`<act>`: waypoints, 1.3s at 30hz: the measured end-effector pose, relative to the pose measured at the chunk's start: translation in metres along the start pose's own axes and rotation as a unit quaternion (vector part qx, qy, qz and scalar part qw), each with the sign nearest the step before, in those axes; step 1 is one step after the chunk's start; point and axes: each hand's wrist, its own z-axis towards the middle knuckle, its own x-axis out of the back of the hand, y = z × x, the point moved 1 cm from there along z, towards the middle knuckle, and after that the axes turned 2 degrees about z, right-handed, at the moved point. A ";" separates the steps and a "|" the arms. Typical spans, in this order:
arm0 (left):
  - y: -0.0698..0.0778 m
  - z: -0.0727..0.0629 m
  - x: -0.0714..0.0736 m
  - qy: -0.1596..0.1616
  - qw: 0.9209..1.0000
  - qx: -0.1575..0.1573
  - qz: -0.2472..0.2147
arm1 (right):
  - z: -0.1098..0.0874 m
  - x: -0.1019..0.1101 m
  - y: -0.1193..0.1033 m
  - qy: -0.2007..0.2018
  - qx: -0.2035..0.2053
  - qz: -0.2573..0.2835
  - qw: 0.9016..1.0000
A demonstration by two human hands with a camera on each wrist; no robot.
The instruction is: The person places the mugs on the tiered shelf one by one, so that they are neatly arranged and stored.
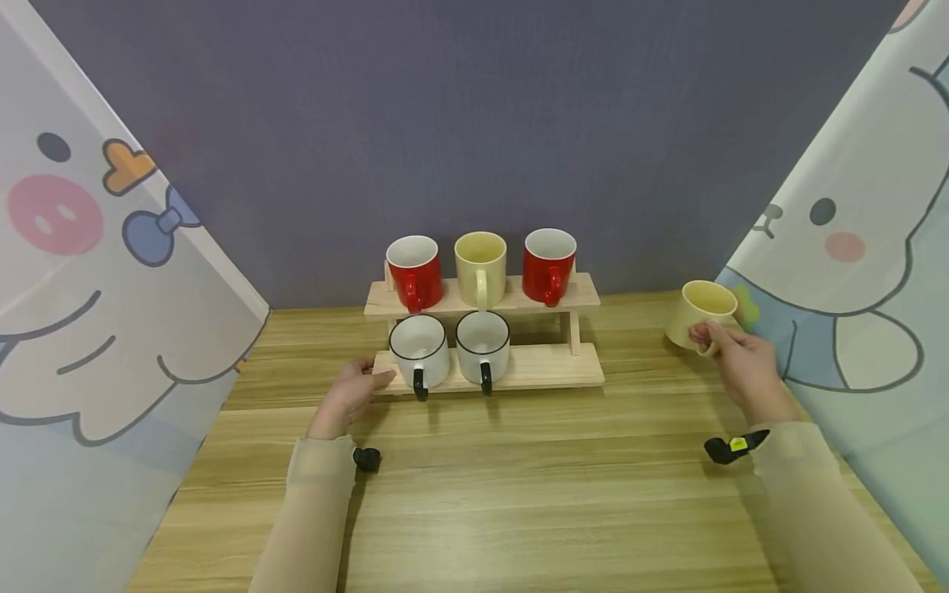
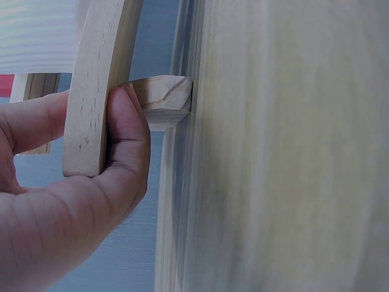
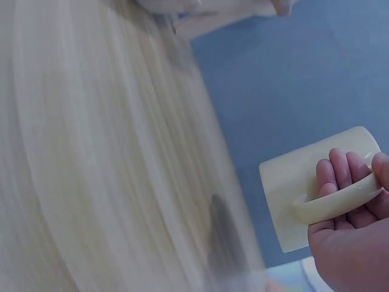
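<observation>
At the left end of a two-tier wooden rack, my left hand (image 1: pixel 350 395) grips the lower shelf board (image 1: pixel 556 366). In the left wrist view, the thumb and a finger pinch that board (image 2: pixel 88 115) from both sides. Off to the right, my right hand (image 1: pixel 744 366) holds a pale yellow mug (image 1: pixel 684 317) by its handle (image 3: pixel 340 204). The mug is upright, and the right wrist view shows its base apart from the tabletop. Two white mugs with black rims and handles, one left (image 1: pixel 420 354) and one right (image 1: pixel 482 350), stand on the lower shelf.
On the upper shelf (image 1: pixel 511 288) stand a red mug (image 1: pixel 423 276), a yellow mug (image 1: pixel 474 268) and another red mug (image 1: pixel 541 272), handles forward. A dark wall (image 1: pixel 474 107) rises behind the wood-grain table (image 1: pixel 534 486). Cartoon-printed panels, left (image 1: pixel 148 329) and right (image 1: pixel 875 272), flank it.
</observation>
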 end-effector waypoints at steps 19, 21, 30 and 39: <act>0.001 -0.001 -0.001 0.001 1.000 0.001 -0.003 | -0.037 -0.055 -0.010 -0.054 0.041 -0.061 0.996; 0.001 -0.002 -0.001 0.000 1.000 -0.001 -0.004 | -0.041 -0.061 -0.010 -0.061 0.041 -0.052 0.996; 0.002 -0.002 -0.002 -0.009 1.000 0.003 -0.009 | -0.060 -0.087 -0.008 -0.087 0.041 -0.063 0.993; 0.001 -0.001 -0.001 -0.008 1.000 -0.002 -0.012 | -0.077 -0.113 0.000 -0.090 0.024 -0.153 0.984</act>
